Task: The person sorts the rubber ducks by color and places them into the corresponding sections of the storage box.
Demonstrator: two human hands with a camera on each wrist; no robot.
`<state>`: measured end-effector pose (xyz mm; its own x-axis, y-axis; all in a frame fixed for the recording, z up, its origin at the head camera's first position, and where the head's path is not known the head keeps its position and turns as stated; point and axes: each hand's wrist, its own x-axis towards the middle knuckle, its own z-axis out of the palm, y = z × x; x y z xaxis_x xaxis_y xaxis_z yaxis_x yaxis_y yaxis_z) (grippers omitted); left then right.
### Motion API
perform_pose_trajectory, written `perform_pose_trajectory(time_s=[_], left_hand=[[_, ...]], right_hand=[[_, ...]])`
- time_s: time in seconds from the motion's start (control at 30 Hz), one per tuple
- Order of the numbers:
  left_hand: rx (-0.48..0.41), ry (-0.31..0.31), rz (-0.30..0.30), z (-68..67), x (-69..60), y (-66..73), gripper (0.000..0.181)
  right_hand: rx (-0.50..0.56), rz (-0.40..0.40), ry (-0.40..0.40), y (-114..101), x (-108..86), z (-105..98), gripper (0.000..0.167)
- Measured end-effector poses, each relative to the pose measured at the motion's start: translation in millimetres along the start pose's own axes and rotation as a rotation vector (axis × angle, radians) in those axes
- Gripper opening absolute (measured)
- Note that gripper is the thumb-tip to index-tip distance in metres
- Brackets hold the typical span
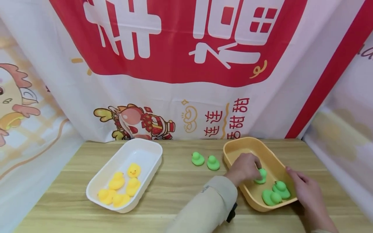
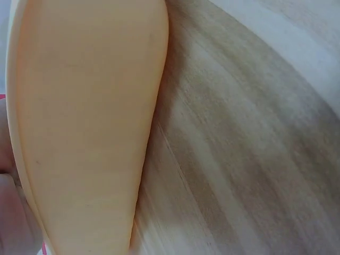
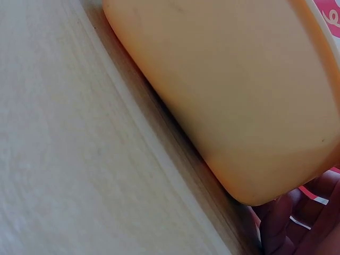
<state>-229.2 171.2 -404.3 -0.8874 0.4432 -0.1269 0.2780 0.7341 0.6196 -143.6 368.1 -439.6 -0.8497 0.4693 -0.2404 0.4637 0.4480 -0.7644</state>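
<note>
My left hand [image 1: 244, 166] reaches over the near side of an orange-yellow plastic bin [image 1: 274, 156] and pinches a green toy duck [image 1: 262, 176] inside it. Two more green ducks [image 1: 281, 189] lie touching at the bin's near end. On the bin's right side, my right hand [image 1: 309, 191] grips the rim, thumb on top. The right wrist view has its fingers [image 3: 276, 223] under the bin's corner. In the left wrist view the bin's outer wall [image 2: 90, 122] fills much of the picture, and the pinched duck is hidden.
Two green ducks [image 1: 205, 160] sit on the wooden table [image 1: 175, 191] left of the bin. A white bin [image 1: 145, 150] farther left holds several yellow ducks [image 1: 118, 189]. Printed cloth [image 1: 180, 90] hangs behind the table and at both sides.
</note>
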Motion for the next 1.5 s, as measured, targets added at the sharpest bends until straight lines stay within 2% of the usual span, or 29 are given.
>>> perform_pose_trajectory(time_s=[0.1,0.2,0.33,0.57,0.97,1.23,1.37,1.5], left_hand=[[0.053,0.016,-0.006,-2.8,-9.1,5.9,0.018],[0.072,0.017,-0.011,-0.2,-10.4,7.8,0.019],[0.059,0.008,-0.014,1.5,-9.6,8.3,0.021],[0.048,-0.028,-0.031,-0.1,-12.1,8.4,0.012],[0.059,-0.020,-0.020,2.0,-13.1,8.2,0.012],[0.051,-0.073,-0.044,2.4,-10.6,8.8,0.011],[0.058,-0.055,-0.043,2.2,-10.9,8.3,0.020],[0.033,-0.019,0.004,1.3,-13.2,6.2,0.028]], right_hand=[[0.003,-0.002,0.006,0.1,0.5,-0.2,0.089],[0.007,0.008,0.015,0.7,0.2,0.2,0.088],[0.013,0.017,0.036,1.5,-0.8,1.1,0.088],[-0.002,0.010,0.026,0.2,-1.4,0.2,0.090],[0.016,0.011,0.016,1.1,-0.3,1.1,0.089],[0.002,0.011,0.019,0.6,-1.9,0.9,0.089],[-0.006,0.011,0.017,0.4,-1.4,0.6,0.090],[0.000,0.009,0.030,0.2,-1.5,1.4,0.089]])
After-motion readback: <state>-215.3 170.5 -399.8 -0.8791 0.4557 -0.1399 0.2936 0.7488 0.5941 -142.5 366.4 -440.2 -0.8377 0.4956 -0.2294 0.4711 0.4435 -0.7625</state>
